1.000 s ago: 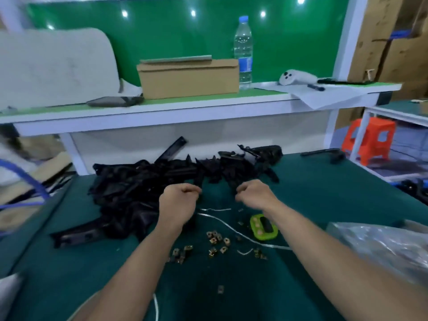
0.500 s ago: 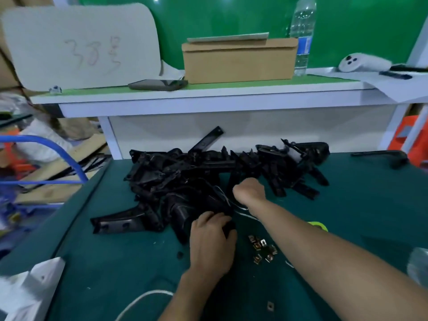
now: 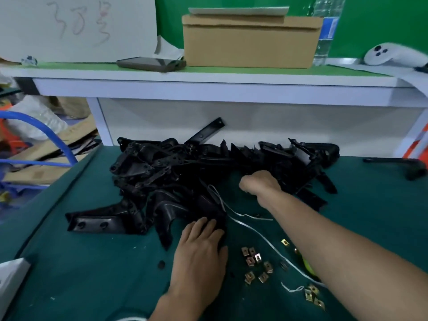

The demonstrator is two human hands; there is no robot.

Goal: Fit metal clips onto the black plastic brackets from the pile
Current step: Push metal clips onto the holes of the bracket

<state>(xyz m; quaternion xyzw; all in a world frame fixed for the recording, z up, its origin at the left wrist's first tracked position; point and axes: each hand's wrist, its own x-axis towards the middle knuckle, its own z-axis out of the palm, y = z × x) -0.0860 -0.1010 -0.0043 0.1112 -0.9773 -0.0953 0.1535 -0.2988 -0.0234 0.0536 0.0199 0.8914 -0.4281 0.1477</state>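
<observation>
Black plastic brackets (image 3: 185,172) lie tangled in a pile along the table's (image 3: 92,262) far edge: matte, angular, with holed tabs. The left hand (image 3: 201,249) lies over a bracket at the pile's near side, though I cannot tell if it grips it. The right hand (image 3: 259,183) is curled like a fist against the pile, and what it holds is hidden. Metal clips (image 3: 254,260), small and brass-coloured, are scattered toward the near edge. Best to work one bracket loose while steadying the rest, then seat a clip squarely.
</observation>
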